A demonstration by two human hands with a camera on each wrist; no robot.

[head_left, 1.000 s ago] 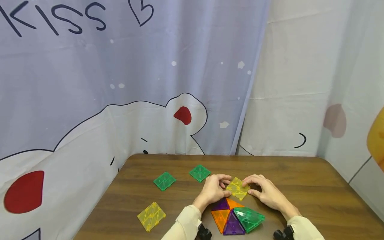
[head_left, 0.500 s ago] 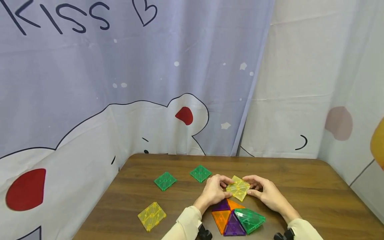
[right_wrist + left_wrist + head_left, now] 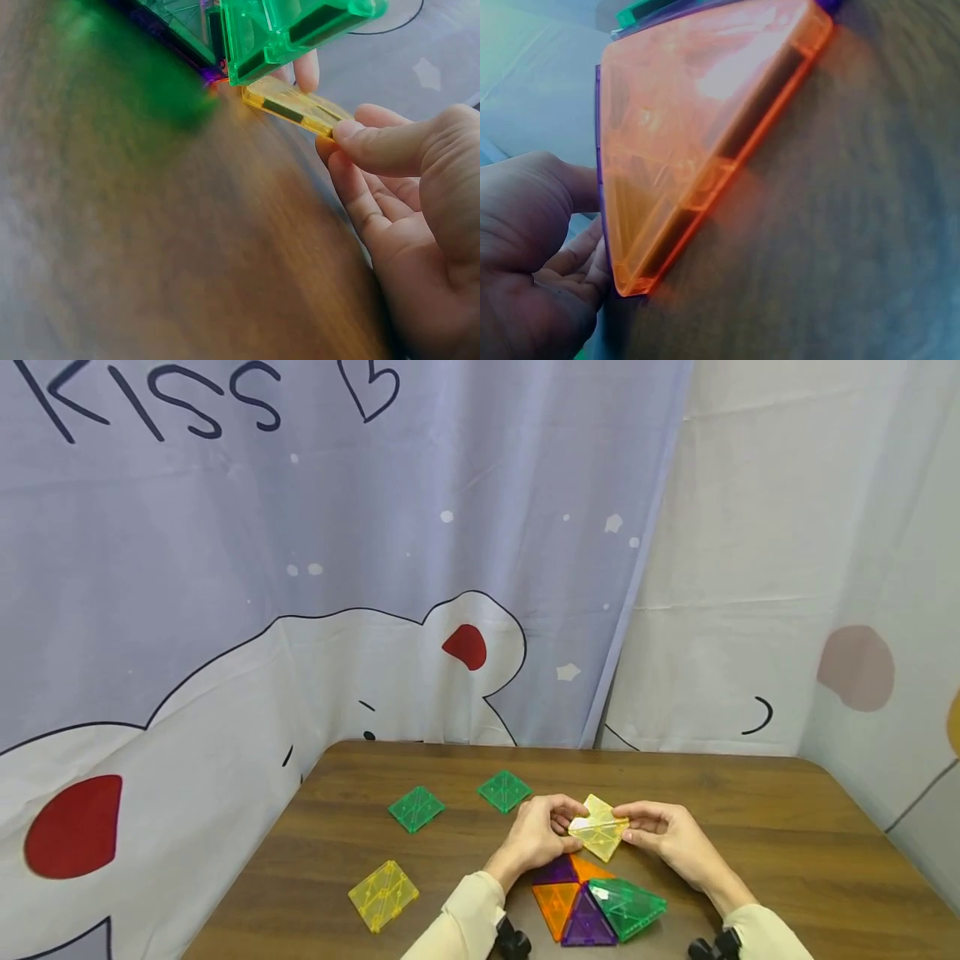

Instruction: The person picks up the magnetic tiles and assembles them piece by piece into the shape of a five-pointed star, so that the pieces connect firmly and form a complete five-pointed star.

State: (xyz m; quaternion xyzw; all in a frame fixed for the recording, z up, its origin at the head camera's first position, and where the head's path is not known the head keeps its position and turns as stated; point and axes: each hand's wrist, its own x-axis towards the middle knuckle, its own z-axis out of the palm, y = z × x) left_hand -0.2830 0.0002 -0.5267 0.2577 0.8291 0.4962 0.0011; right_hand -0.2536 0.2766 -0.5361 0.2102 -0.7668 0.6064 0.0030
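A pair of translucent yellow magnetic tiles (image 3: 600, 832), joined in a diamond, is held between both hands, bent along the seam across its middle. My right hand (image 3: 675, 842) pinches its right corner; the right wrist view shows the thumb on top and fingers beneath the yellow tile (image 3: 289, 105). My left hand (image 3: 536, 832) grips the left corner with thumb and index finger; in the left wrist view an orange triangular tile (image 3: 690, 142) hides its fingertips. Just in front of the hands is a cluster of purple, orange (image 3: 556, 907) and green tiles (image 3: 627, 907), the green part raised.
Two green diamond tile pairs lie flat at the back: one green pair (image 3: 416, 809) further left, another green pair (image 3: 505, 791) near the left hand. Another yellow pair (image 3: 383, 896) lies at the front left. A curtain (image 3: 375, 677) hangs behind the wooden table (image 3: 720, 785).
The yellow tiles were flatter; now they are lifted and bent along the seam. The right fingers have drawn back from their top to the right corner. The left hand stays nearly in place.
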